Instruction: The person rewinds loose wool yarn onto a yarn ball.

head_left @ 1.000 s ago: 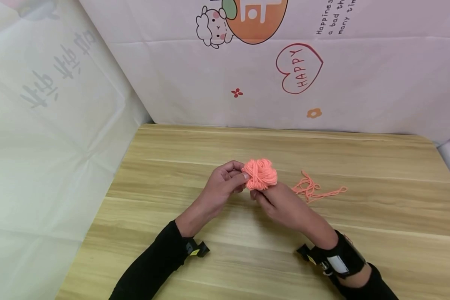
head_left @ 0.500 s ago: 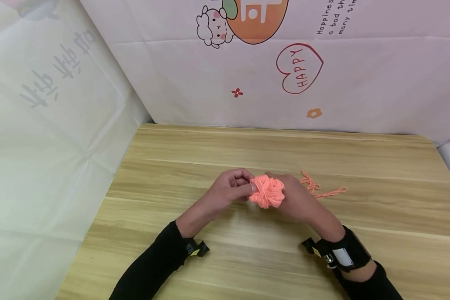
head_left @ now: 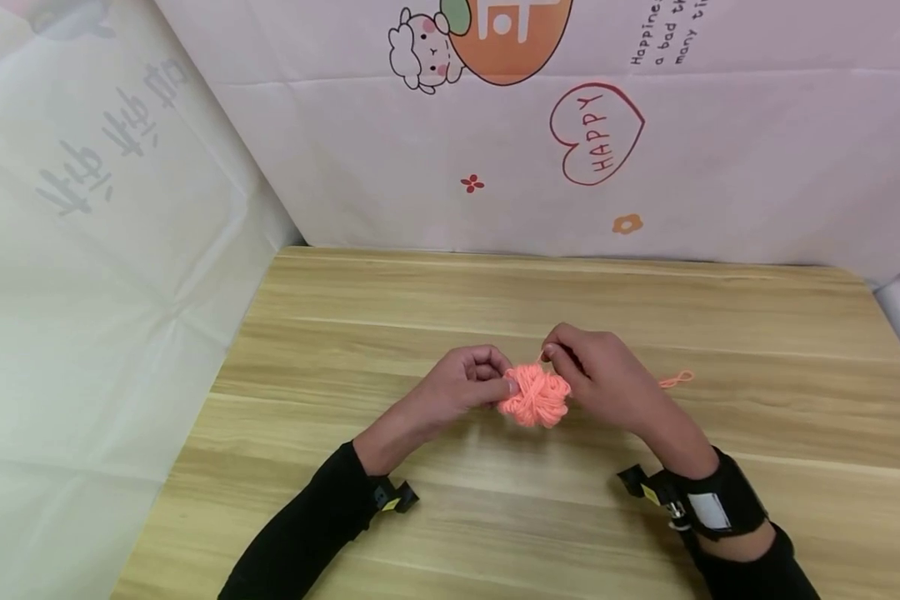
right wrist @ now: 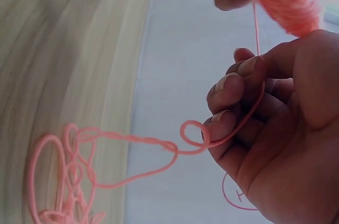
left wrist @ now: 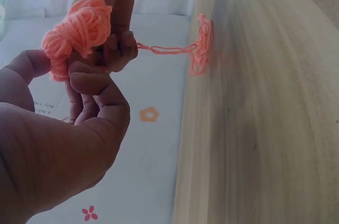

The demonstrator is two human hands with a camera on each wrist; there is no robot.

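Note:
A small bundle of coral yarn (head_left: 536,395), wrapped crosswise round its middle, is held above the table between my two hands. My left hand (head_left: 461,379) pinches its left side between thumb and fingers. Just right of the bundle, my right hand (head_left: 607,375) pinches a single yarn strand (right wrist: 257,28) that runs taut to the bundle. Past the curled right fingers, the strand trails in loops down to a loose tangle of yarn (right wrist: 69,176) on the table. In the head view most of that tangle is hidden behind the right hand; one end loop (head_left: 677,379) shows.
The wooden table (head_left: 450,517) stretches round both hands. Behind it hangs a white printed cloth (head_left: 345,167), with another white cloth (head_left: 120,292) along the left side. Each wrist wears a strapped camera, such as the right one (head_left: 708,500).
My right hand has come round from under the bundle to its right side, now pinching the strand and drawing it out. The bundle and left hand have shifted slightly right and nearer me.

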